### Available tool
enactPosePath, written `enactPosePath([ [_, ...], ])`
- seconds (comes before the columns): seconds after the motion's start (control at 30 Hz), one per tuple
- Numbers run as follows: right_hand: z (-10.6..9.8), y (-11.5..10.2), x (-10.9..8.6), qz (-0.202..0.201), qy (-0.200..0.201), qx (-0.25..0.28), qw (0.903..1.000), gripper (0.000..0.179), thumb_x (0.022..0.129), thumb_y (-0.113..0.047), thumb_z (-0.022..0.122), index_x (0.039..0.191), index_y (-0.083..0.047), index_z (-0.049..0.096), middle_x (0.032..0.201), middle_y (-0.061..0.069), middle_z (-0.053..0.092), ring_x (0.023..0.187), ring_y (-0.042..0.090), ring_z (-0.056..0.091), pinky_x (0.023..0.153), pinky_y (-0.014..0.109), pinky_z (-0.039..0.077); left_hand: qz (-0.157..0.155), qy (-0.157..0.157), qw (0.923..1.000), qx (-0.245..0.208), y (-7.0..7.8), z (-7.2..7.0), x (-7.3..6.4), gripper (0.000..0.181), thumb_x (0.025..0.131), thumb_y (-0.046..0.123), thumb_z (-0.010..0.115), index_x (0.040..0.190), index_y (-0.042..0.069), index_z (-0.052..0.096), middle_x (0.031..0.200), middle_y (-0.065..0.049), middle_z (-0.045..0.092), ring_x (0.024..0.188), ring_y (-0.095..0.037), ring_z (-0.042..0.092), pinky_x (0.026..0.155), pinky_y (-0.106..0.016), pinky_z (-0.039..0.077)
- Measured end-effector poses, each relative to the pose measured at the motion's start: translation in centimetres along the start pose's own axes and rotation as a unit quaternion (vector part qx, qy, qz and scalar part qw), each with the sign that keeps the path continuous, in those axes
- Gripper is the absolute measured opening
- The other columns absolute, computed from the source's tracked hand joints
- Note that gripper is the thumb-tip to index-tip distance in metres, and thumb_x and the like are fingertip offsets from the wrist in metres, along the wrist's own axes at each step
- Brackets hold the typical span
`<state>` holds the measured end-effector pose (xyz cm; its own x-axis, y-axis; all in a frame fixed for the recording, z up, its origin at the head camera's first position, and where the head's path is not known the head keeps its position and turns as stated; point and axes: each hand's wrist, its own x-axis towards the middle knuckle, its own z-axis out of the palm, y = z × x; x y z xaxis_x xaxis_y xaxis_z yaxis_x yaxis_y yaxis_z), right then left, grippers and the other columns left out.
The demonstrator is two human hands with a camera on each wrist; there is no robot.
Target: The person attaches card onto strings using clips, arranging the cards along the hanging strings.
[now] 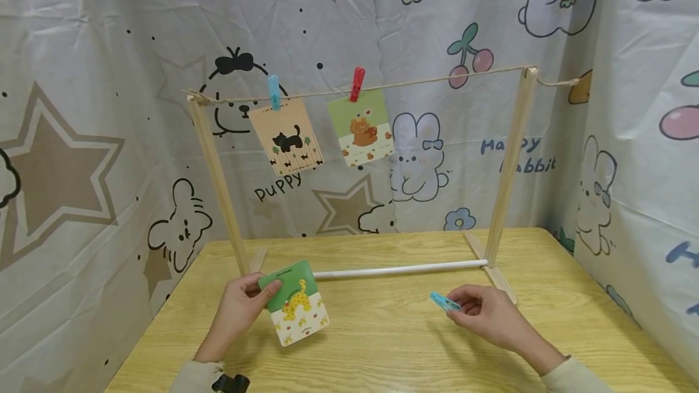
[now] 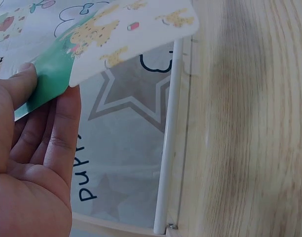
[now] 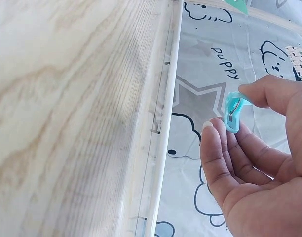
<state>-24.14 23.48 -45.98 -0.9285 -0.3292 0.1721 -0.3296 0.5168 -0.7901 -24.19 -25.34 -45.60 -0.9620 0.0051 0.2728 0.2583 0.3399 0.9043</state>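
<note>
My left hand (image 1: 240, 311) pinches a green and white card (image 1: 297, 308) with a yellow spotted cat on it, thumb over its upper left corner. In the left wrist view the card (image 2: 119, 37) stretches out above the fingers. A light blue clothespin (image 1: 445, 301) is pinched by my right hand (image 1: 488, 317), to the right over the table; in the right wrist view this clothespin (image 3: 233, 112) sits between thumb and fingertips. On the twine (image 1: 426, 82) hang a peach card (image 1: 286, 138) under a blue clothespin (image 1: 274, 92) and a green bear card (image 1: 361, 129) under a red clothespin (image 1: 357, 83).
Two wooden posts, left (image 1: 218, 187) and right (image 1: 510, 168), carry the twine. A white rod (image 1: 404, 270) runs low between them, behind my hands. The frame stands on a wood-grain table (image 1: 382, 344); a printed curtain (image 1: 338, 29) hangs close behind.
</note>
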Motion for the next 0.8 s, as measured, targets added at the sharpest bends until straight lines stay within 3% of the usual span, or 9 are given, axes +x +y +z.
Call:
enactPosePath([
  [0.53, 0.1, 0.0, 0.0, 0.000, 0.003, -0.006, 1.0000, 0.027, 0.092, -0.027, 0.081, 0.110, -0.008, 0.074, 0.095, 0.000, 0.072, 0.082, 0.007, 0.066, 0.071, 0.024, 0.057, -0.022, -0.014, 0.9992, 0.030, 0.8, 0.8, 0.4, 0.031, 0.094, 0.036, 0.078, 0.085, 0.006, 0.073, 0.078, -0.006, 0.074, 0.070, -0.018, 0.070, 0.067, -0.039, 0.061],
  [0.8, 0.2, 0.0, 0.1, 0.000, 0.009, -0.007, 0.9999, 0.027, 0.092, -0.027, 0.081, 0.109, -0.008, 0.074, 0.095, 0.000, 0.072, 0.081, 0.006, 0.066, 0.070, 0.024, 0.057, -0.011, -0.024, 0.9994, 0.022, 1.6, 1.0, 0.8, 0.029, 0.095, 0.032, 0.077, 0.083, 0.006, 0.073, 0.078, -0.006, 0.075, 0.070, -0.020, 0.072, 0.068, -0.039, 0.062],
])
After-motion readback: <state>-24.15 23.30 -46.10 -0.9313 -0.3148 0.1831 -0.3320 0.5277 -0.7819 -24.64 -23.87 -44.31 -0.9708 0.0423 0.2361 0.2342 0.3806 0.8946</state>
